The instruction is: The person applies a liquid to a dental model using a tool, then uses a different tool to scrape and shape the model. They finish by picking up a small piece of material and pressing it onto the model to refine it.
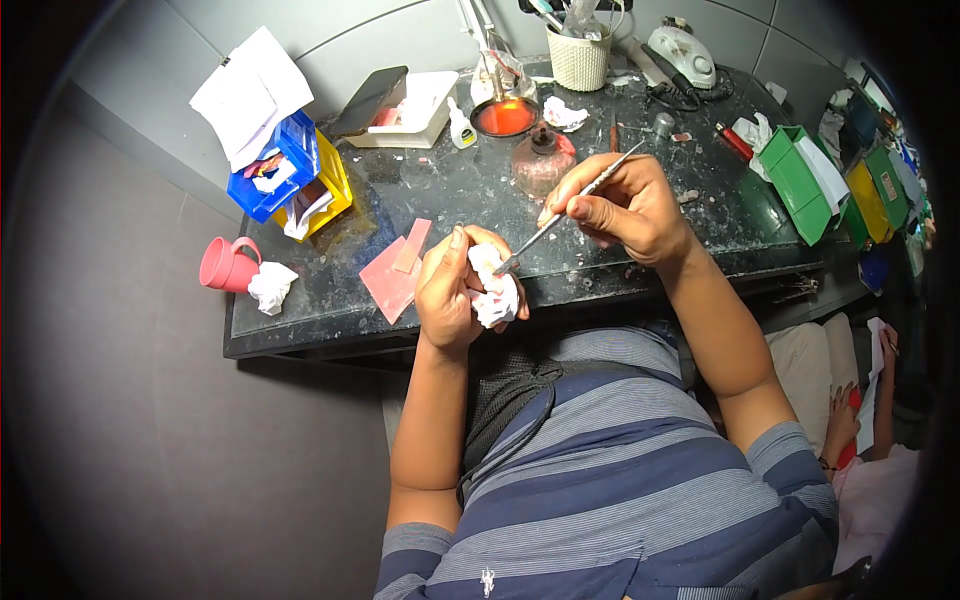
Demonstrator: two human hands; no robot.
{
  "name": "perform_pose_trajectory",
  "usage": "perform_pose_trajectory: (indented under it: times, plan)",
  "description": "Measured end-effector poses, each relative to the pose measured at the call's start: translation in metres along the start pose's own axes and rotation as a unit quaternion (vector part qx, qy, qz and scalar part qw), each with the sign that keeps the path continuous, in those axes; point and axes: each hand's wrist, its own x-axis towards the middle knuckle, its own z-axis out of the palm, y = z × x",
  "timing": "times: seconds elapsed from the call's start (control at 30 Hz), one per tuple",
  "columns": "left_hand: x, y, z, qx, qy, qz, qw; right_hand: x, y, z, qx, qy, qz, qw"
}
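Note:
My left hand (443, 298) is closed around a white plaster-like cast (492, 300) with pinkish patches, held just above the table's front edge. Its exact shape is partly hidden by my fingers. In a pinch grip, my right hand (640, 212) holds a slim metal wax carver (545, 232), slanted down to the left. The carver's lower tip meets the upper part of the cast. Beside my left hand lie a pink wax sheet (388, 284) and a narrower pink strip (412, 246) overlapping it. A glass spirit lamp (541, 165) stands behind the hands.
On the dark table (330, 325) are a pink mug (228, 264), crumpled tissue (271, 288), blue bin (268, 205), white box (425, 125), dropper bottle (461, 128), orange-lit dish (505, 117), woven pot (579, 62) and green bin (800, 185). Another person's hand (843, 420) shows at right.

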Motion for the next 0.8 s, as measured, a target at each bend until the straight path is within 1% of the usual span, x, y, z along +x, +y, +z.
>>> perform_pose_trajectory:
  times: [0.17,0.23,0.37,0.43,0.47,0.5,0.57,0.6,0.67,0.77,0.8]
  plan:
    - [0.0,0.001,-0.001,-0.005,-0.012,0.001,1.0,0.001,0.0,0.0,0.001,-0.003,0.006,1.0]
    - [0.0,0.001,0.001,0.003,0.003,0.002,1.0,0.0,-0.001,0.0,0.006,-0.016,-0.001,1.0]
    - [0.0,-0.002,-0.001,-0.007,0.012,0.016,1.0,0.0,0.0,-0.006,0.025,-0.008,-0.007,1.0]
    - [-0.001,-0.002,-0.007,-0.038,-0.029,0.014,0.999,0.004,0.0,-0.012,0.001,0.103,-0.044,0.994]
    - [-0.001,-0.003,-0.009,-0.037,-0.029,0.015,0.999,0.008,0.002,-0.015,0.026,0.158,-0.035,0.986]
    - [0.0,-0.004,-0.011,-0.057,-0.042,0.028,0.997,0.009,0.005,-0.022,0.025,0.204,-0.027,0.978]
    - [0.0,-0.006,-0.013,-0.078,-0.055,0.04,0.995,0.011,0.012,-0.034,-0.015,0.272,-0.02,0.962]
    - [0.001,-0.006,-0.014,-0.075,-0.062,0.046,0.994,0.011,0.012,-0.034,-0.016,0.273,-0.02,0.962]
    - [0.002,-0.007,-0.016,-0.071,-0.071,0.053,0.993,0.014,0.012,-0.033,-0.063,0.336,-0.024,0.94]
    - [0.002,-0.005,-0.013,-0.075,-0.08,0.059,0.992,0.014,0.012,-0.033,-0.079,0.334,-0.007,0.939]
    - [0.001,-0.002,-0.006,-0.072,-0.035,0.049,0.996,0.013,0.013,-0.035,-0.081,0.33,0.001,0.941]
